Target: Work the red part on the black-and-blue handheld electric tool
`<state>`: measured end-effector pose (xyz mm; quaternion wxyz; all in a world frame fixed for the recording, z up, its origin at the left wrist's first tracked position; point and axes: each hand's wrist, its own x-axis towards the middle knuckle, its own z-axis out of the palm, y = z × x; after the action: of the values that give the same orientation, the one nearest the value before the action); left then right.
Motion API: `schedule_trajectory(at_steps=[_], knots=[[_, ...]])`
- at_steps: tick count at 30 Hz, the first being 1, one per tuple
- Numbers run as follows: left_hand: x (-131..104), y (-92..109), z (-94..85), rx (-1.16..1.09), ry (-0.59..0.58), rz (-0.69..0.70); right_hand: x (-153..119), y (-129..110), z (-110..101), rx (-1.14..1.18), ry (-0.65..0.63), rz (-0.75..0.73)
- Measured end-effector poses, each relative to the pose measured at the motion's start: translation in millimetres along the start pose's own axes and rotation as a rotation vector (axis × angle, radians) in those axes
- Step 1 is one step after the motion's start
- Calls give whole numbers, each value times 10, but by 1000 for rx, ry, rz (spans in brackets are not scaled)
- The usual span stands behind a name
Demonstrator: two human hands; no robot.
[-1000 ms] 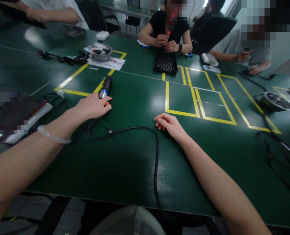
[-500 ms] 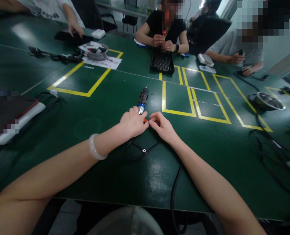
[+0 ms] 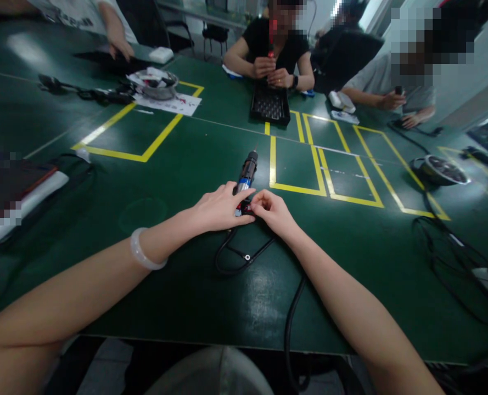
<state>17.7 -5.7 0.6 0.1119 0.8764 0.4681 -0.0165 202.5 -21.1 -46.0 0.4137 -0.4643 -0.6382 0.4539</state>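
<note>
A dark pen-shaped electric tool [image 3: 247,169] with a blue band and a thin tip lies on the green table, tip pointing away from me. My left hand [image 3: 223,207] rests against its rear part, thumb and index finger spread apart. Close by on the right, my right hand [image 3: 273,211] has thumb and fingertips pinched at the tool's rear end, by a small dark and red part; what they grip is too small to make out. A black cable [image 3: 223,269] with a small metal ring loops just below the hands.
Yellow tape outlines [image 3: 299,190] mark the green table [image 3: 206,307]. Across it, a person holds something red above a black tray [image 3: 270,107]. Metal bowls stand at upper left [image 3: 157,90] and right [image 3: 441,171]. Cables lie at the right; a device [image 3: 29,203] is at the left.
My left hand has opened wider and shifted slightly left, uncovering more of the tool's rear. The tool has turned a little to the right. An orange bit between the hands no longer shows.
</note>
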Motion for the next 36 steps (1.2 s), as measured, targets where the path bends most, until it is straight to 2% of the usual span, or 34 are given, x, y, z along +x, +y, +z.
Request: schedule_trajectory(at_steps=[6,12,22,36], knots=[[-23,-59,82,-19,51,8,5,1,-33,24,10,34],[-32,-54,82,-7,66,22,-5,35,-18,-43,-29,24],[-43,-37,83,-4,76,20,0,4,15,-236,-9,41],[-48,-37,88,22,99,44,15,16,32,-246,3,32]])
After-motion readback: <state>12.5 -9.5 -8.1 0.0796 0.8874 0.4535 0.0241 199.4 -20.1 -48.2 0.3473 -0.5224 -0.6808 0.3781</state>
